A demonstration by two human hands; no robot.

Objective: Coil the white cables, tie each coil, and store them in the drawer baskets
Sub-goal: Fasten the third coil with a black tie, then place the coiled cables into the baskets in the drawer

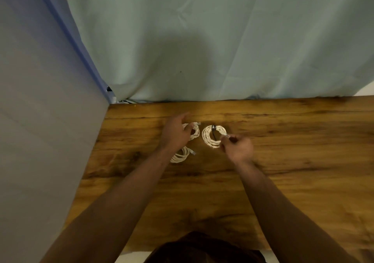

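Three coils of white cable lie on the wooden table [283, 171]. The right coil [208, 139] has a black tie [214, 129] round its far side. My right hand [238, 148] pinches that coil's near right edge, by a cable plug. My left hand [175, 133] lies over the far left coil [195, 131], thumb touching it and fingers spread toward the back. A third coil [181, 156] lies nearer me, partly hidden under my left wrist. No drawer or basket is in view.
A pale green curtain [222, 40] hangs along the table's back edge. A grey wall [40, 121] bounds the table on the left. My dark-clothed body [204, 248] is at the near edge.
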